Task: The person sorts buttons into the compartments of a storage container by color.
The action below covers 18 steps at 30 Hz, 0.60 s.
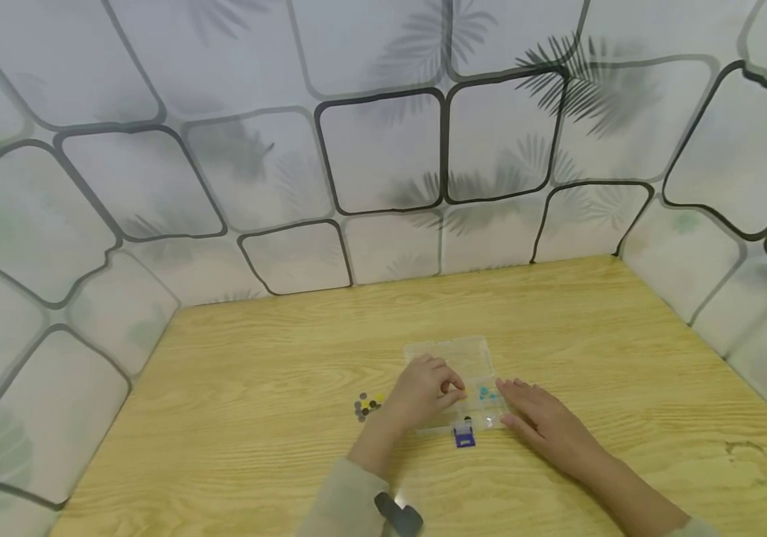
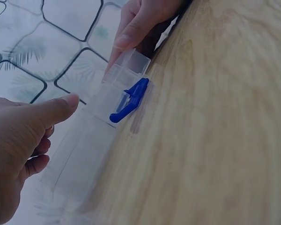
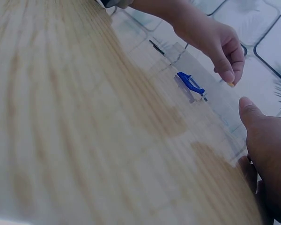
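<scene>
A clear plastic compartment box point(image 1: 453, 356) lies on the table with its lid folded back. Over its middle, my left hand point(image 1: 421, 391) pinches a small yellow piece point(image 3: 231, 85) between thumb and fingertips. My right hand point(image 1: 544, 421) rests against the box's right side with its fingers fairly straight. Several small blue pieces point(image 1: 485, 394) sit in a right-hand compartment. A dark piece point(image 1: 468, 419) shows near the front. The blue latch point(image 2: 131, 101) hangs on the front edge. My left hand hides part of the box's left side.
Left of the box, several small round discs point(image 1: 364, 406), grey, black and yellow, lie loose on the wooden table point(image 1: 256, 432). A patterned wall covering point(image 1: 390, 156) stands behind the table and along both sides.
</scene>
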Each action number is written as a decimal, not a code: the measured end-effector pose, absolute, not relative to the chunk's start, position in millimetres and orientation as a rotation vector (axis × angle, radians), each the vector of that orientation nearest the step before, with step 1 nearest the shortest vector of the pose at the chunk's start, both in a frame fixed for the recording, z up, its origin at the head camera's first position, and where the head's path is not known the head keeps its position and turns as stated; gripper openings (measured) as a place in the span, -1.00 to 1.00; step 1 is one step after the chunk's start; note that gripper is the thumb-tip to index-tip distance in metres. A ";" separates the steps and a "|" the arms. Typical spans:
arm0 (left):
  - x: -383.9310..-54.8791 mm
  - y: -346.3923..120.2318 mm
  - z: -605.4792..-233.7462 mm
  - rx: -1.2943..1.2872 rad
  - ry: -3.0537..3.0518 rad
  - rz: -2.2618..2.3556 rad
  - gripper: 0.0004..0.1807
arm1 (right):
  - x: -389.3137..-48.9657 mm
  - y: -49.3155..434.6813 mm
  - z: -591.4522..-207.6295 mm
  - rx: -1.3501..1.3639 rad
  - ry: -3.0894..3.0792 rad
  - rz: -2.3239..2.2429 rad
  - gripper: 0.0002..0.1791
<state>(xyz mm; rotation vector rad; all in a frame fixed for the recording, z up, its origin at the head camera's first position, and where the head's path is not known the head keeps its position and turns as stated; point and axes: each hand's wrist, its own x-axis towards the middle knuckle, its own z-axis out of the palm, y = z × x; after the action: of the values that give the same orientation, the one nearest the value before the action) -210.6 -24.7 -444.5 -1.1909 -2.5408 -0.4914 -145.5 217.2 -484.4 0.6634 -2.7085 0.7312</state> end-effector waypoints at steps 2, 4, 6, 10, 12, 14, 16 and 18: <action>-210.3 -23.9 -445.8 -1.185 -2.559 -0.481 -0.84 | -145.7 217.5 -484.9 0.665 -2.710 0.728 -0.44; -209.6 -23.5 -446.0 -1.179 -2.576 -0.475 -0.82 | -146.0 217.8 -485.4 0.664 -2.708 0.728 -0.44; -209.2 -23.2 -445.5 -1.171 -2.585 -0.472 -0.81 | -146.4 218.1 -485.8 0.666 -2.704 0.722 -0.44; -208.0 -24.6 -443.1 -1.154 -2.595 -0.520 -0.81 | -147.1 218.7 -486.4 0.667 -2.706 0.714 -0.44; -207.9 -26.6 -442.8 -1.146 -2.590 -0.561 -0.82 | -147.4 218.6 -486.3 0.668 -2.711 0.716 -0.44; -208.1 -29.2 -443.3 -1.143 -2.573 -0.593 -0.82 | -147.5 218.4 -486.0 0.666 -2.714 0.720 -0.44; -208.2 -32.2 -444.6 -1.146 -2.548 -0.626 -0.82 | -147.0 218.3 -485.9 0.662 -2.715 0.723 -0.44; -208.3 -35.2 -445.6 -1.158 -2.522 -0.664 -0.83 | -146.4 218.1 -485.9 0.659 -2.715 0.722 -0.44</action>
<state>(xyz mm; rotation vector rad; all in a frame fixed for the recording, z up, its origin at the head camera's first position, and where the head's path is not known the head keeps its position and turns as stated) -208.3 -35.2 -445.6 -1.1583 -2.5221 -0.6635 -146.4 218.1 -485.9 0.6594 -2.7152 0.7216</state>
